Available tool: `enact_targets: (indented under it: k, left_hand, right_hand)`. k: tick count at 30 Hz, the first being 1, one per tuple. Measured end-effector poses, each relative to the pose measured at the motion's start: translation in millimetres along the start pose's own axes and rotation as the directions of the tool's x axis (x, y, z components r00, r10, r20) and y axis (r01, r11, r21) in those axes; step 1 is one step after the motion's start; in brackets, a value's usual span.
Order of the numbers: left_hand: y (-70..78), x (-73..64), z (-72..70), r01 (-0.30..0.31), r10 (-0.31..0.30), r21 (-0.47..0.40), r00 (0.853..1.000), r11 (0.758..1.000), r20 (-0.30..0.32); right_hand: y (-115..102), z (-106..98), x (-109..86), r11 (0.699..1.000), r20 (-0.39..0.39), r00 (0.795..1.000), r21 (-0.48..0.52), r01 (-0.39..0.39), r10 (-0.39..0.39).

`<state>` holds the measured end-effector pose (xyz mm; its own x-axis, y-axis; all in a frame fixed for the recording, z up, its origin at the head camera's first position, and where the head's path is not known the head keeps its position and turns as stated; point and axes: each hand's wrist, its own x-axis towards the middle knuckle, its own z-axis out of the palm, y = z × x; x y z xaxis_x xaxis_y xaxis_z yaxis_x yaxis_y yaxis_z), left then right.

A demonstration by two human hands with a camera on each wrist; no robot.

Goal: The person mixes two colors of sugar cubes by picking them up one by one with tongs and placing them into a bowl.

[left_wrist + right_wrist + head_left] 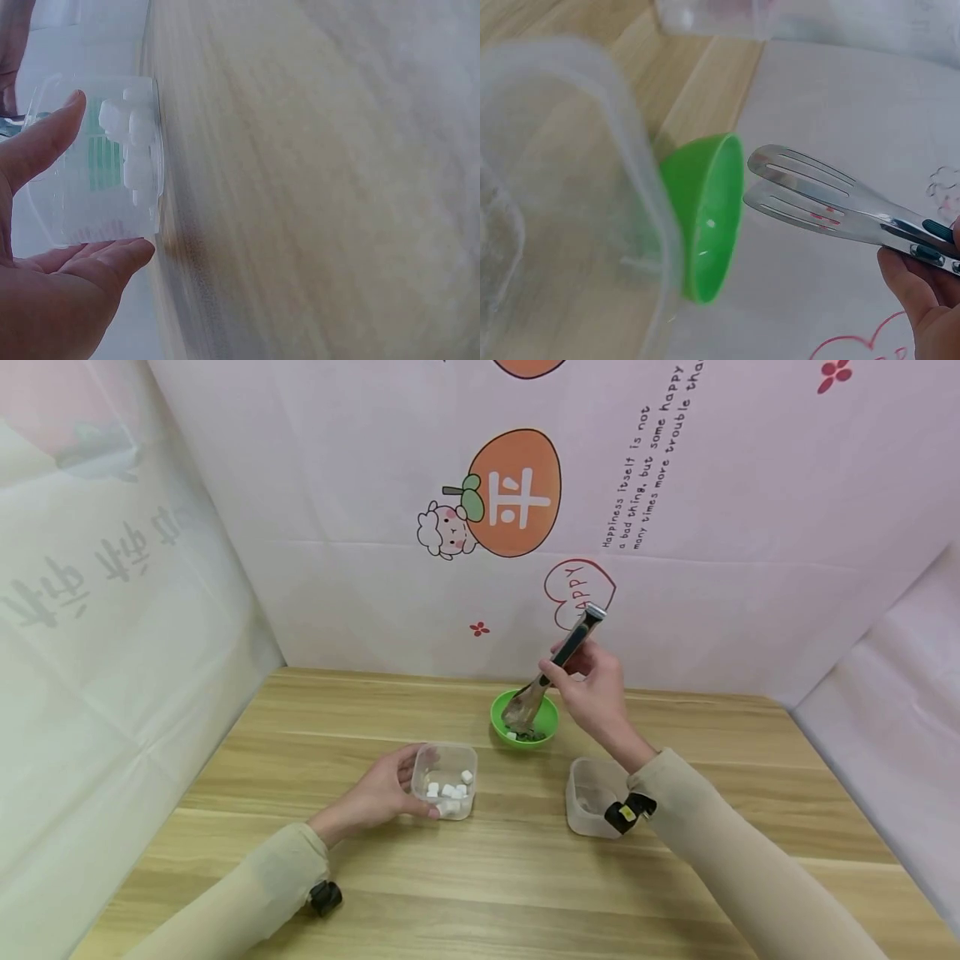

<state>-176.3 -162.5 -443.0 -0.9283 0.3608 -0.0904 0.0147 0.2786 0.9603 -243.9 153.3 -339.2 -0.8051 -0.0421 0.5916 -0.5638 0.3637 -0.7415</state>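
My left hand holds a clear square plastic container on the table, thumb on its near side and fingers at the left. Several white cubes lie inside it; through the wall they show low down in the left wrist view. My right hand grips metal serving tongs by their dark-inlaid handle. The slotted ends stand slightly apart with nothing between them, just above the rim of a green bowl. A white cube and dark bits show in the bowl in the head view.
A second clear plastic container stands on the wooden table under my right forearm, partly hidden by the sleeve and wrist camera. White printed cloth walls in the table at the back and both sides.
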Motion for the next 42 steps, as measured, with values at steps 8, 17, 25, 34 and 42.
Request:
enact_targets:
  k: [8,17,25,34,42]
  left_hand:
    - [-1.0,0.9,0.3,0.006,-0.006,0.005,1.0,1.0,-0.001]
    - [-1.1,0.6,-2.0,-0.009,0.009,0.017,1.0,1.0,0.018]
    - [-0.4,0.4,-3.0,-0.013,0.012,0.034,1.0,0.999,0.023]
    - [0.1,0.6,-2.7,-0.014,0.013,0.043,1.0,0.999,0.028]
    - [-0.7,1.0,-2.6,-0.01,0.009,0.039,1.0,0.999,0.028]
  right_hand:
    - [-38,16,-12.4,0.987,0.07,0.993,0.135,0.083,-0.093]
    - [-45,55,-30.3,0.945,0.167,0.956,0.264,0.192,-0.241]
    - [-31,75,-45.6,0.966,0.241,0.947,0.203,0.163,-0.21]
    - [-20,85,-54.1,0.974,0.282,0.942,0.182,0.135,-0.183]
    - [-19,88,-52.9,0.984,0.288,0.948,0.147,0.099,-0.138]
